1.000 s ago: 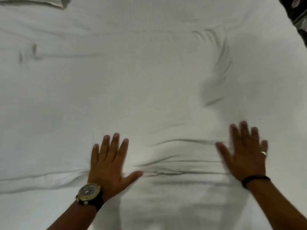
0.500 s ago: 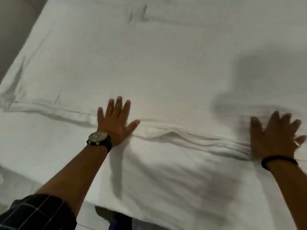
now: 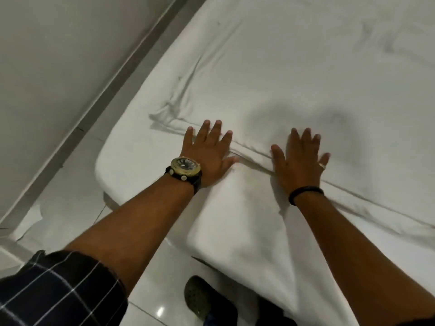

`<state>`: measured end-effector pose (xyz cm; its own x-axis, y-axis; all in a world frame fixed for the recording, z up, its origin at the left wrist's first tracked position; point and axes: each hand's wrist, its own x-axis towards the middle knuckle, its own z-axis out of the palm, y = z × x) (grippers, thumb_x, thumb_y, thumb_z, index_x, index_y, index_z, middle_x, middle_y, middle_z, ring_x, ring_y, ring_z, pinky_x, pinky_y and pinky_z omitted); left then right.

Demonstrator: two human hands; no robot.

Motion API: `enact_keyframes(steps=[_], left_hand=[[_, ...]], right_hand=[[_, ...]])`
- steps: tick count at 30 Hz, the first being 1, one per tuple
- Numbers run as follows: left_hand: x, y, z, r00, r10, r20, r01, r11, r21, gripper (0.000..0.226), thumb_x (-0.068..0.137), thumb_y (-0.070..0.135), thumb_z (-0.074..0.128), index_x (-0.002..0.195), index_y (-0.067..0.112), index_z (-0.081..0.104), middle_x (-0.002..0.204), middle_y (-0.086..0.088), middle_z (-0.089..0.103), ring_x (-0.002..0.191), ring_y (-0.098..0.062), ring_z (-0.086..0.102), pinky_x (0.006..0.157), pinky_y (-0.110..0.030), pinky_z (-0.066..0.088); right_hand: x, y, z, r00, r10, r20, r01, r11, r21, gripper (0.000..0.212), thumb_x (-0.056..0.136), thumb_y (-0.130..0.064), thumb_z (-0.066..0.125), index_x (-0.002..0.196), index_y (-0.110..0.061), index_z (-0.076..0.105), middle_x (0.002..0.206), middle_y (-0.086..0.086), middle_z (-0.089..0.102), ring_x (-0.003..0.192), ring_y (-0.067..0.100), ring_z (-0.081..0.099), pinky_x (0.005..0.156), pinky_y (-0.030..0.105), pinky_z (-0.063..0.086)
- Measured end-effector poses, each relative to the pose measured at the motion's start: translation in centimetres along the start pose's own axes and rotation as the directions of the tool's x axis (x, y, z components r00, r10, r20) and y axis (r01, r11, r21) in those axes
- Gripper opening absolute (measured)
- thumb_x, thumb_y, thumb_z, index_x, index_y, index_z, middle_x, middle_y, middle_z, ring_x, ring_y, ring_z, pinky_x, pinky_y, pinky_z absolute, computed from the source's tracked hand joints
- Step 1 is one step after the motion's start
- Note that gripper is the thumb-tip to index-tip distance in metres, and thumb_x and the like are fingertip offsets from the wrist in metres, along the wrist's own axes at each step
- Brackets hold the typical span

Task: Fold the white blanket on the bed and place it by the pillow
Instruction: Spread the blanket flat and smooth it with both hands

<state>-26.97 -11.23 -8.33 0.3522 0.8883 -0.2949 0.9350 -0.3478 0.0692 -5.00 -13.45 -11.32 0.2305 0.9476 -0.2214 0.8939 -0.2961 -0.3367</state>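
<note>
Change: half a second ago we had our hands spread well apart along the blanket's near edge; now we have drawn them close together and our view has swung toward the bed's left corner.
Left hand: our left hand (image 3: pixel 207 153) lies flat, fingers spread, gripping nothing, pressing on the hem just by the corner.
Right hand: our right hand (image 3: pixel 300 158) is also flat and unclenched, palm down on the same hem, near the left one.
Blanket: the white blanket (image 3: pixel 294 74) is spread over the bed (image 3: pixel 131 161), with its near hem crossing under both our palms and a bunched corner just beyond our left fingertips.
Orientation: the visible hem runs from upper left to lower right in our view; we judge the long axis to follow the bed away from us, though the far end is out of view.
Meaning: we read this as smoothing, with the fold not yet made.
Pillow: not in sight now.
Floor: pale tiled floor (image 3: pixel 70 191) beside the bed.
</note>
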Motion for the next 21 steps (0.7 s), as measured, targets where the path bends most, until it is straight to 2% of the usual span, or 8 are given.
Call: enact_keyframes(steps=[4,10,13,15,16,18,19,21], left_hand=[[2.5,-4.9,0.4,0.995,0.093,0.025,-0.094,0.994,0.047,0.071,0.096,0.062,0.025,0.155,0.028,0.003,0.165,-0.005,-0.005,0.15,-0.028,-0.006,0.118,-0.053,-0.002],[4.0,-9.0,-1.0,0.941,0.262,0.212,-0.283,0.956,0.075,0.079,0.093,0.066,0.027,0.155,0.028,-0.006,0.164,-0.005,-0.011,0.15,-0.028,-0.005,0.118,-0.048,0.008],[4.8,-7.1,-2.6,0.924,0.238,0.299,-0.301,0.935,0.186,0.085,0.093,0.065,0.035,0.156,0.02,0.0,0.164,-0.014,-0.005,0.148,-0.037,0.007,0.112,-0.053,0.021],[5.5,-5.9,-3.4,0.906,0.242,0.348,-0.341,0.904,0.257,0.085,0.091,0.064,0.04,0.154,0.012,0.017,0.16,-0.023,0.015,0.14,-0.042,0.026,0.106,-0.051,0.03],[6.1,-5.8,-3.9,0.905,0.29,0.312,-0.379,0.883,0.278,0.079,0.09,0.064,0.042,0.147,0.01,0.036,0.15,-0.025,0.035,0.129,-0.04,0.042,0.1,-0.047,0.036],[8.3,-6.2,-5.0,0.857,0.505,0.106,-0.513,0.811,0.283,0.057,0.088,0.061,0.046,0.107,0.014,0.071,0.105,-0.015,0.066,0.093,-0.033,0.061,0.076,-0.04,0.044],[9.8,-6.4,-5.4,0.81,0.585,0.027,-0.57,0.776,0.269,0.051,0.087,0.059,0.048,0.09,0.015,0.074,0.09,-0.011,0.067,0.081,-0.032,0.061,0.068,-0.038,0.043],[13.0,-6.7,-6.1,0.751,0.659,-0.037,-0.638,0.74,0.213,0.051,0.084,0.057,0.047,0.092,0.013,0.073,0.097,-0.014,0.067,0.089,-0.036,0.061,0.068,-0.041,0.046]], right_hand=[[-0.8,0.8,1.3,0.998,-0.003,-0.063,-0.006,0.99,-0.143,0.071,0.094,-0.066,0.017,0.154,-0.027,0.012,0.164,0.003,-0.001,0.15,0.021,-0.007,0.118,0.053,-0.006],[-1.4,1.7,1.5,0.957,0.281,-0.079,-0.291,0.938,-0.188,0.088,0.086,-0.075,0.008,0.155,-0.021,0.001,0.163,0.007,-0.007,0.149,0.026,-0.01,0.116,0.059,-0.006],[-0.7,0.8,2.0,0.941,0.333,-0.062,-0.337,0.909,-0.243,0.086,0.087,-0.073,0.004,0.155,-0.02,-0.003,0.163,0.007,-0.011,0.149,0.027,-0.012,0.114,0.062,-0.006],[-0.5,0.7,2.0,0.925,0.377,-0.04,-0.375,0.893,-0.25,0.087,0.086,-0.073,0.0,0.154,-0.019,-0.006,0.162,0.006,-0.014,0.148,0.026,-0.014,0.115,0.061,-0.006],[-0.3,0.4,1.9,0.908,0.417,-0.028,-0.412,0.881,-0.23,0.088,0.086,-0.073,-0.001,0.154,-0.018,-0.008,0.162,0.005,-0.016,0.148,0.026,-0.016,0.115,0.061,-0.006],[0.8,-1.5,1.8,0.849,0.528,-0.019,-0.526,0.841,-0.122,0.089,0.085,-0.071,0.001,0.154,-0.016,-0.008,0.161,0.005,-0.018,0.148,0.026,-0.018,0.114,0.062,-0.007],[1.8,-3.2,1.8,0.819,0.574,-0.018,-0.574,0.817,-0.05,0.089,0.086,-0.07,0.006,0.154,-0.014,-0.005,0.162,0.005,-0.016,0.148,0.027,-0.016,0.114,0.063,-0.006],[3.3,-7.2,1.9,0.783,0.621,-0.028,-0.618,0.783,0.076,0.087,0.09,-0.069,0.016,0.155,-0.013,0.003,0.163,0.007,-0.007,0.149,0.029,-0.01,0.113,0.065,-0.004]])
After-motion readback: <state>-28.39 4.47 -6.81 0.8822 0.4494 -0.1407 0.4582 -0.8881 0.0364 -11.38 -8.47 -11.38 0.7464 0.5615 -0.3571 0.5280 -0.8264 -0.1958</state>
